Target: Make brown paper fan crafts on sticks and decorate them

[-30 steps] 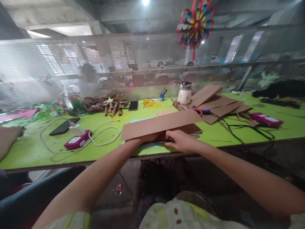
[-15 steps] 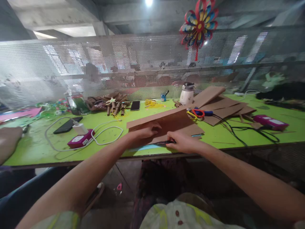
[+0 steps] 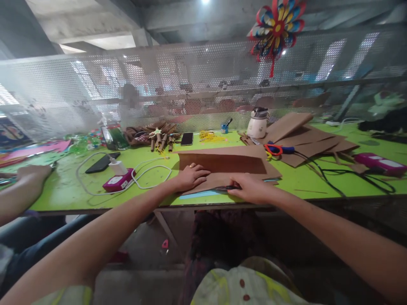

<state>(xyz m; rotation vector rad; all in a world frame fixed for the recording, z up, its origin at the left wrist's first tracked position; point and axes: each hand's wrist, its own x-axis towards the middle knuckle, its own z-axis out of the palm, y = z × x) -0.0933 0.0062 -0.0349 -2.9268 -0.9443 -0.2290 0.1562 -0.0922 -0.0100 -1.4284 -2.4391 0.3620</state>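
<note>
A sheet of brown paper (image 3: 226, 162) lies in front of me with its far edge folded up and curling over. My left hand (image 3: 190, 177) rests flat on its left part, fingers stretched out, a ring on one of them. Along the paper's near edge, my right hand (image 3: 247, 187) is closed round a slim black tool (image 3: 225, 187); its exact kind is hard to make out. The tool points left. A light blue strip (image 3: 199, 195) shows from beneath the paper near the table edge.
Scissors with red handles (image 3: 274, 149) and a blue-handled corded tool (image 3: 286, 150) lie behind the paper. More brown sheets (image 3: 313, 146) and a flask (image 3: 257, 123) stand beyond. Left are a purple power block (image 3: 119, 181) with a white cable and a co-worker's hand (image 3: 33, 176).
My left hand has come down from the fold and flattened on the paper. The folded flap leans further back. My right hand stays by the near edge with the black tool. The view has shifted slightly.
</note>
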